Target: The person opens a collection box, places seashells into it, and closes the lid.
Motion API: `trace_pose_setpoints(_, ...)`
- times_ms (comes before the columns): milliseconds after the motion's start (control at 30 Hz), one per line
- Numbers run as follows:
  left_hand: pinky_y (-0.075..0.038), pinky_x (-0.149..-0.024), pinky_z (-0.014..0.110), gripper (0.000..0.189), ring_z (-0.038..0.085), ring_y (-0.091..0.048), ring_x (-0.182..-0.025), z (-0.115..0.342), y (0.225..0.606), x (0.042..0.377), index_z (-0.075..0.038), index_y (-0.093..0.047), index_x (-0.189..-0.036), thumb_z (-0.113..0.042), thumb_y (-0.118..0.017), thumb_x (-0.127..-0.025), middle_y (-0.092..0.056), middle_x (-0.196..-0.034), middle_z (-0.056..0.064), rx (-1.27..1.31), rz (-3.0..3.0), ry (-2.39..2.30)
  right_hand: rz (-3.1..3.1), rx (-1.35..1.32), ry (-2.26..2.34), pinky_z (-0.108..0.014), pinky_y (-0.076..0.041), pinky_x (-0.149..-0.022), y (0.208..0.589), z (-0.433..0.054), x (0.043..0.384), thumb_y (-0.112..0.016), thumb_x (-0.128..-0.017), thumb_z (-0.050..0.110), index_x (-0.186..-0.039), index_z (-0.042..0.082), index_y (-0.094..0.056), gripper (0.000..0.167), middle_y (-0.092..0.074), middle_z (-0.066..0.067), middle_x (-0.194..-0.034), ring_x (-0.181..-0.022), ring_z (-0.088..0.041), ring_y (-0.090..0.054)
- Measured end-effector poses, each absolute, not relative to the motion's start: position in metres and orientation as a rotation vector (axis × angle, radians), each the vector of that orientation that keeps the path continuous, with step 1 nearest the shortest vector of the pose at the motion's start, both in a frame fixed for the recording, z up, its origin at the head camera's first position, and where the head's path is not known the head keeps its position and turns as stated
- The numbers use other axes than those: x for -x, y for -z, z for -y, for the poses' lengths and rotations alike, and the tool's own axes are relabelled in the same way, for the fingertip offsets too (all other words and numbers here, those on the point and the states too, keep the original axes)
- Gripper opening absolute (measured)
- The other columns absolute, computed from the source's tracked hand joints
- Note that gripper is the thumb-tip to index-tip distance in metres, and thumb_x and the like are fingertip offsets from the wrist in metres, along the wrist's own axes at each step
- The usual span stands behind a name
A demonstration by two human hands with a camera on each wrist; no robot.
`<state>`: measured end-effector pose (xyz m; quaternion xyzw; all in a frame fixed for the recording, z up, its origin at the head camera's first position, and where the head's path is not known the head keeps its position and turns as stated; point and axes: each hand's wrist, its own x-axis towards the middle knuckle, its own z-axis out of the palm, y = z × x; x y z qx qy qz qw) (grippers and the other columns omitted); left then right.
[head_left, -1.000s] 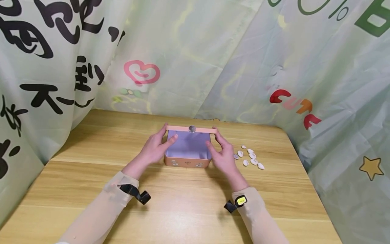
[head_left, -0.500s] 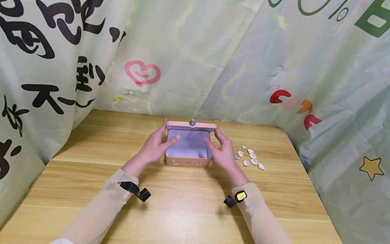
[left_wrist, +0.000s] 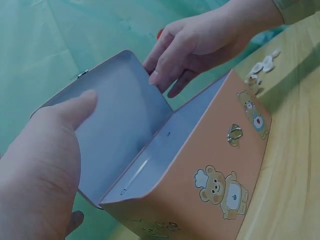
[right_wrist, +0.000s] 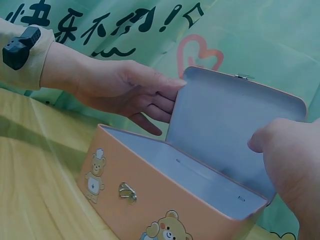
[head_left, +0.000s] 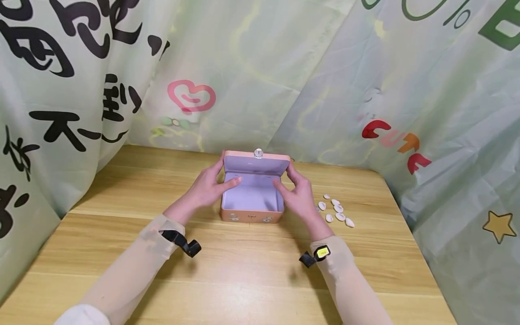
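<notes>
Both left grip (head_left: 208, 187) and right grip (head_left: 299, 197) flank the box (head_left: 251, 217) on the desk (head_left: 248, 275) in the head view, equally near, at opposite ends of the lid's (head_left: 257, 164) long axis. The left wrist view shows the right grip loosely spread beside the lid; the right wrist view, the left grip likewise.

Bright head view, pale glare on the tabletop (head_left: 243, 284), soft shadows — wrist views dimmer, bluish

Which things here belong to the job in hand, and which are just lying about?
In use:
box, standing open
lid, raised
left hand and right hand, at the lid's edges

Apparently just there, untouched:
white shells, right of the box
printed cloth, hanging behind
</notes>
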<state>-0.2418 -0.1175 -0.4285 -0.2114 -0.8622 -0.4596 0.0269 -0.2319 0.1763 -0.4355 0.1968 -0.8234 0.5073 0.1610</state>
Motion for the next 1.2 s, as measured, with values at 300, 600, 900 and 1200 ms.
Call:
trace_pose_setpoints(300,-0.031,-0.121,0.053,0.107,0.031,-0.035,-0.152,0.114,0.427,0.252,-0.013,-0.008,-0.171,-0.036,-0.081,-0.096,-0.033,-0.167,0.017,0.662,2.633,1.434,2.387,-0.543,-1.409,-0.045,-0.038,-0.118,0.432,-0.176,0.241,-0.079,-0.098,0.011,-0.158,0.000,-0.044,0.071,-0.049,-0.014,-0.158,-0.146,-0.027,-0.047)
trace_pose_setpoints(600,-0.033,-0.120,0.053,0.111,0.031,-0.038,-0.151,0.113,0.427,0.261,-0.014,-0.007,-0.171,-0.038,-0.083,-0.094,-0.039,-0.165,0.017,0.623,2.669,1.401,2.401,-0.551,-1.425,-0.043,-0.035,-0.120,0.433,-0.176,0.252,-0.083,-0.095,0.015,-0.161,0.004,-0.040,0.080,-0.044,-0.011,-0.161,-0.147,-0.026,-0.044)
trace_pose_setpoints(900,-0.033,-0.120,0.054,0.113,0.034,-0.036,-0.152,0.113,0.432,0.273,-0.011,-0.004,-0.171,-0.043,-0.081,-0.095,-0.033,-0.168,0.016,0.593,2.727,1.369,2.440,-0.533,-1.395,-0.043,-0.032,-0.121,0.439,-0.178,0.265,-0.086,-0.093,0.019,-0.163,0.004,-0.035,0.088,-0.040,-0.012,-0.163,-0.149,-0.028,-0.042)
trace_pose_setpoints(1200,-0.029,-0.122,0.054,0.119,0.036,-0.033,-0.153,0.113,0.436,0.282,-0.013,0.002,-0.170,-0.055,-0.078,-0.093,-0.027,-0.171,0.015,0.558,2.750,1.380,2.481,-0.516,-1.357,-0.044,-0.032,-0.121,0.444,-0.178,0.279,-0.088,-0.090,0.020,-0.164,0.004,-0.033,0.093,-0.042,-0.016,-0.162,-0.148,-0.030,-0.043)
